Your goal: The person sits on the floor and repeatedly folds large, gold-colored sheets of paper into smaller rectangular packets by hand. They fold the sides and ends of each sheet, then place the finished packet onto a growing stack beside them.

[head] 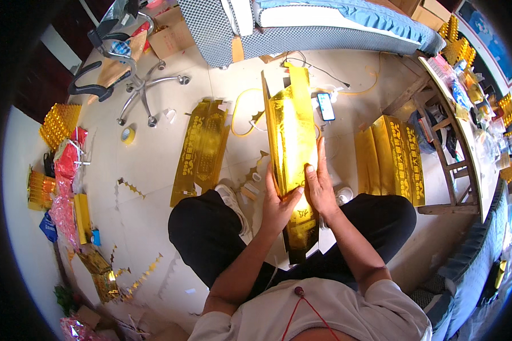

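Note:
Between my knees I hold a long gold foil-covered cardboard box (293,140), partly folded, with loose flaps at its far end. My left hand (279,200) grips its left side, the thumb lying across the top face. On the right side rests my right hand (320,185), fingers pointing away from me and thumb pressed on the foil. On the floor to the left lies a flat gold cardboard sheet (202,149) with printed characters. To the right is a stack of similar printed gold cardboard (397,160). The undersides of the held box are hidden.
A phone (325,106) and a yellow cable (239,123) lie on the floor ahead. Tape (128,135) sits near a wheeled office chair (132,72) at the left. Gold scrap strips (145,273) litter the floor. A cluttered wooden table (461,128) stands right; a mattress-like bed (307,40) lies beyond.

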Available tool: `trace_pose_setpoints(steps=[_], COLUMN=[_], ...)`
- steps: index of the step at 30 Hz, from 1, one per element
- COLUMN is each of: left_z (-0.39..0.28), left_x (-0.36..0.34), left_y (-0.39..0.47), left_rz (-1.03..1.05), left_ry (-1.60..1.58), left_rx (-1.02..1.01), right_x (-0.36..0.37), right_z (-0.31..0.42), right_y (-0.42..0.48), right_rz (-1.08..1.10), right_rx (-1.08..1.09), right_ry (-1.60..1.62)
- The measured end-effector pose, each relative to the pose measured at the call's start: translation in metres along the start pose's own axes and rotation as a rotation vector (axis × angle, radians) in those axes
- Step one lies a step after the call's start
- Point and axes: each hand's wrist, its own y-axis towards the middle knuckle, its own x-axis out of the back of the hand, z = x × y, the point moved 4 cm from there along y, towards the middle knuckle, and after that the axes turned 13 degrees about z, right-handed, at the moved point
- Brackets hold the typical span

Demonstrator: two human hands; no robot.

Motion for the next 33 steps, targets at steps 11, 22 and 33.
trace_pose_setpoints(steps=[11,22,33], left_z=[0.008,0.025,-0.006], left_x=[-0.012,-0.002,0.030], left_y=[-0.010,-0.021,-0.010], left_rz=[-0.040,-0.174,0.154], left_ry=[-0.144,0.076,0.030], left_rx=[0.116,0.214,0.257], right_x=[-0.001,-0.017,0.097], right_z=[-0.021,-0.031,-0.017], right_y=[-0.005,-0.010,0.039], right_rz=[0.049,0.092,0.015], right_rx=[0.029,0.005,-0.187], right_ry=[-0.286,-0.363,0.714])
